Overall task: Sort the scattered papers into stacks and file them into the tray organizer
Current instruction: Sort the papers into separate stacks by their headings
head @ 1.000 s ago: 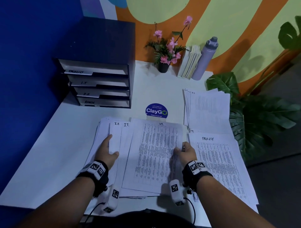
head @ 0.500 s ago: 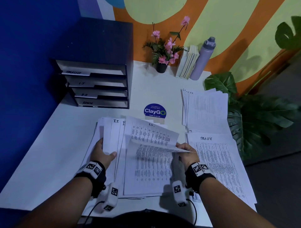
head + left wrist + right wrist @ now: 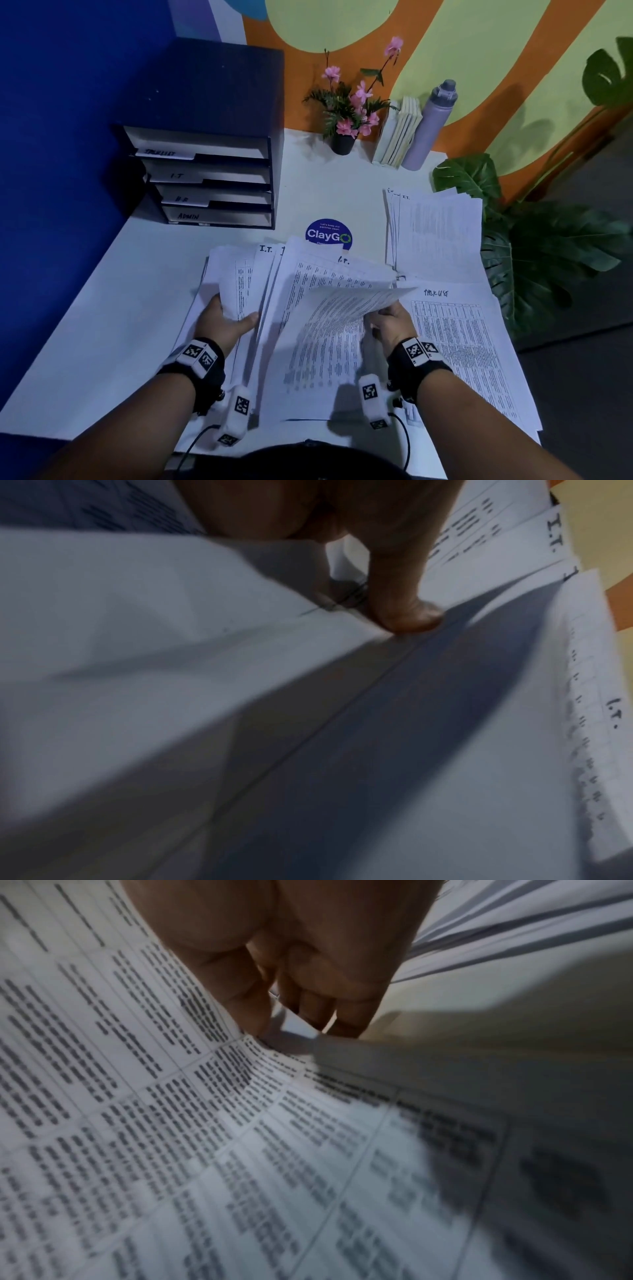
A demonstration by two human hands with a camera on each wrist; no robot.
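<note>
On the white desk (image 3: pixel 102 325), the right hand (image 3: pixel 388 323) pinches the right edge of the top sheet (image 3: pixel 346 301) between thumb and curled fingers, and the sheet is bent upward over the I.T. papers (image 3: pixel 318 359). The left hand (image 3: pixel 222 320) grips the left part of these papers, with the thumb (image 3: pixel 404 610) pressing on top and the fingers hidden below. The tray organizer (image 3: pixel 212 144) stands at the back left, well apart, and two more stacks lie to the right.
</note>
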